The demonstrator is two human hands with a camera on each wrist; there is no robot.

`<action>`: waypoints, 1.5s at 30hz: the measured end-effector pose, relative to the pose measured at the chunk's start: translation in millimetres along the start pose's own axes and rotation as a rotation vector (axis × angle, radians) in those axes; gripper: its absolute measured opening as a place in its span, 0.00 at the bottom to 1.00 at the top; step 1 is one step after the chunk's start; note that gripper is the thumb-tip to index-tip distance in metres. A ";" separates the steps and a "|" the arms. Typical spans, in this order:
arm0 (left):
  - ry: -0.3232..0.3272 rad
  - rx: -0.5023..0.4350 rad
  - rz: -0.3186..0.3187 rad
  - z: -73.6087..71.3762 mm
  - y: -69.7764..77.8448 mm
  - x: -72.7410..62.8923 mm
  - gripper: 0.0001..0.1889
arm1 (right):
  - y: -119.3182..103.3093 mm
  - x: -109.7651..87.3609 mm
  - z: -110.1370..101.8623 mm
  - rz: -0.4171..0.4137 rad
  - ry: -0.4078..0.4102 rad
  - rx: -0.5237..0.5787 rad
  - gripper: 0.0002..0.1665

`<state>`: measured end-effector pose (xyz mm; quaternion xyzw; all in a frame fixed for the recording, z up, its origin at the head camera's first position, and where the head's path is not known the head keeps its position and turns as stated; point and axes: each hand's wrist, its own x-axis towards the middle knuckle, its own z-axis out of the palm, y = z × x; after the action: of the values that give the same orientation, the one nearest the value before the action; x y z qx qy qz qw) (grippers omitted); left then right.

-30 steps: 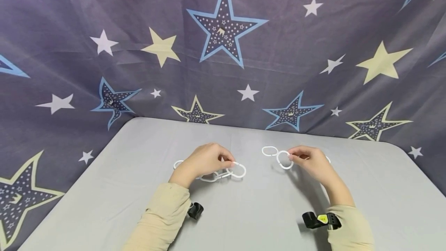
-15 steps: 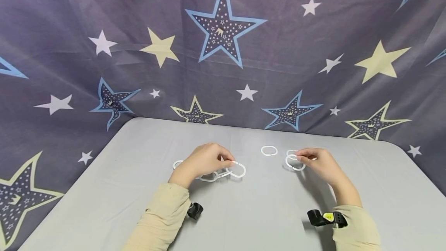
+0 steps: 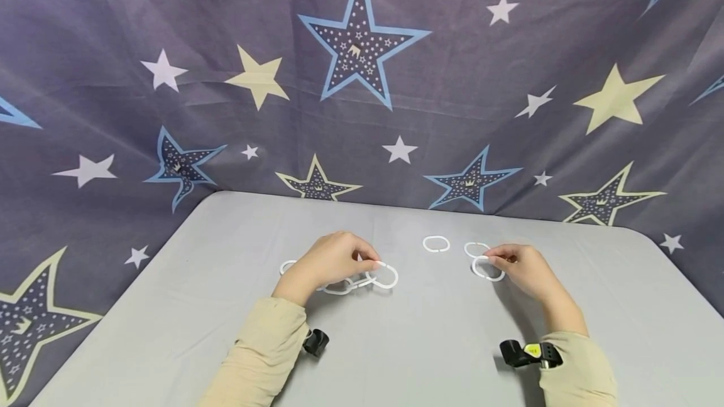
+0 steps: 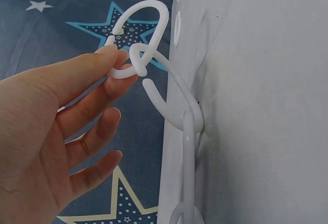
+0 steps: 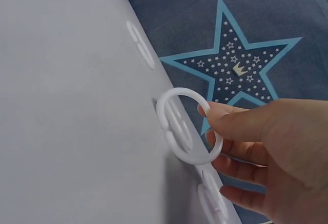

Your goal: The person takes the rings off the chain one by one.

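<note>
My left hand [image 3: 334, 259] pinches a white plastic chain link [image 4: 163, 21] between thumb and index finger, its small gap showing near the fingertips. Hooked through it is a second link [image 4: 179, 80], from which a third link [image 4: 188, 152] hangs; more of this chain [image 3: 338, 293] trails under the hand. On the right side, my right hand [image 3: 523, 269] holds a single white link [image 5: 182, 91] by its edge between thumb and fingertips, tilted above the table. Just behind that link lies a loose white link [image 3: 475, 244].
Another loose oval link [image 3: 436, 250] lies farther back on the grey table [image 3: 396, 344]. More white links [image 5: 212, 203] lie beyond the right fingers. A dark star-printed curtain [image 3: 339, 124] hangs behind the table's far edge. Black cameras [image 3: 511, 353] sit on both wrists.
My right hand has moved right with its link, away from the oval link at the back, and the held link now tilts flatter. The loose link behind it has come into view. My left hand stays put.
</note>
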<state>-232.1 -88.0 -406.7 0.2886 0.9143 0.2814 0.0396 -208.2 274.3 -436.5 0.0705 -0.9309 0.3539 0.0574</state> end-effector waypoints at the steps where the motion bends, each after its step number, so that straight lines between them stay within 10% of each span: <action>1: 0.000 -0.001 0.000 0.1 -0.2 -0.1 0.04 | 1.2 0.2 0.5 0.004 0.003 -0.011 0.08; 45: 0.001 -0.015 -0.028 -2.4 0.8 -2.2 0.04 | 0.5 3.3 13.2 -0.008 0.087 -0.103 0.08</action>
<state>-230.5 -89.8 -404.4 0.2752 0.9162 0.2876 0.0452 -212.3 265.6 -446.1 0.0558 -0.9441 0.3080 0.1030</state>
